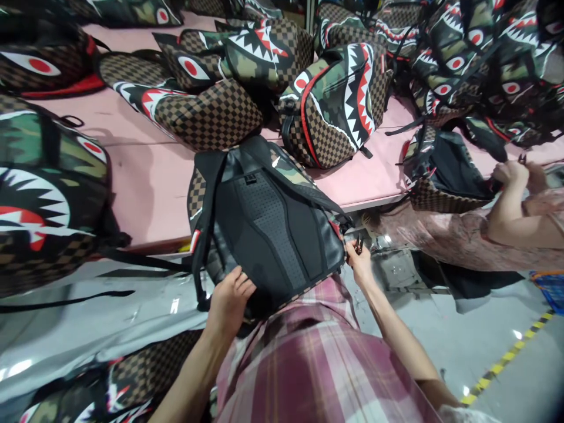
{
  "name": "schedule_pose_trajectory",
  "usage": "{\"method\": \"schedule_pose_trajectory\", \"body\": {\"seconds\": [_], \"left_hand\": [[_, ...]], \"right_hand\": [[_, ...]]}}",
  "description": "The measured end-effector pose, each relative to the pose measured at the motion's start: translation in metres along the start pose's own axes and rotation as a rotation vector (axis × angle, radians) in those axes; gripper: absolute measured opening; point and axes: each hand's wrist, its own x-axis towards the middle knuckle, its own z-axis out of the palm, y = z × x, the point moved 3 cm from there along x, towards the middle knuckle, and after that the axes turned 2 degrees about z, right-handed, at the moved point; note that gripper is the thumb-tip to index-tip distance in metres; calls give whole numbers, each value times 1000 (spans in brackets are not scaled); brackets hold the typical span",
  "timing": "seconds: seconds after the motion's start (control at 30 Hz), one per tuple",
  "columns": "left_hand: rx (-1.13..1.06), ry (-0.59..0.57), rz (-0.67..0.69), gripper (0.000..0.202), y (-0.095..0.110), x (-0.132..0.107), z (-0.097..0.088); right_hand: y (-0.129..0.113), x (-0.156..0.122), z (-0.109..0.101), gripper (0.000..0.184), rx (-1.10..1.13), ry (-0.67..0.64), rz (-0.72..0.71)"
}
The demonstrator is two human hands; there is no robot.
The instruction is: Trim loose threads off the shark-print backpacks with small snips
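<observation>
Head view: Backpack [273,229] lies back panel up between two hands

At center frame, the bag spans the edge of a pink table [147,194] and a plaid garment [304,364]. The left hand [232,299] lays its fingers on the panel's lower left; how firmly it grips cannot be told. The right hand [359,262] holds small dark snips [359,243], its fingertips at the bag's lower right corner. Shark-mouth bags [337,108] crowd the upper frame; at right, a co-worker's hands [512,174] are at another bag [458,167].
</observation>
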Motion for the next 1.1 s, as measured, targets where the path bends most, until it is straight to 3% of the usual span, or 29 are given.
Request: {"method": "schedule_pose_trajectory", "body": {"seconds": [0.13, 0.27, 0.33, 0.4, 0.47, 0.57, 0.67, 0.77, 0.83, 0.93, 1.0, 1.1], "left_hand": [[170, -131, -84, 13, 8, -11, -5], [522, -367, -222, 25, -14, -33, -16], [584, -398, -269, 27, -20, -32, -18], [443, -295, -235, 23, -11, -17, -13], [187, -188, -119, 18, 8, 1, -4], [-6, -216, -14, 27, 28, 15, 9], [28, -231, -65, 23, 19, 8, 8], [269, -199, -121, 27, 6, -5, -11], [523, -136, -19, 31, 12, -11, -33], [1048, 47, 139, 40, 28, -18, -70], [1339, 89, 108, 45, 31, -18, -86], [1512, 109, 101, 49, 24, -13, -88]], "right_hand": [[3, 2, 0, 34, 26, 9, 34], [3, 6, -4, 34, 19, 23, 34], [1, 7, -5, 34, -1, 16, 15], [-1, 7, -4, 33, -32, -11, -11], [-2, 6, 0, 32, -76, -61, -34], [0, 4, 3, 29, -158, -102, -79], [-3, 10, -1, 28, -250, -109, -151], [-19, 19, -2, 30, -379, -112, -227], [-36, 22, 5, 31, -515, -137, -311], [-53, 23, 26, 36, -636, -118, -404], [-53, 29, 37, 33, -512, -69, -314], [-37, 46, 46, 32, -100, -129, 21]]}}
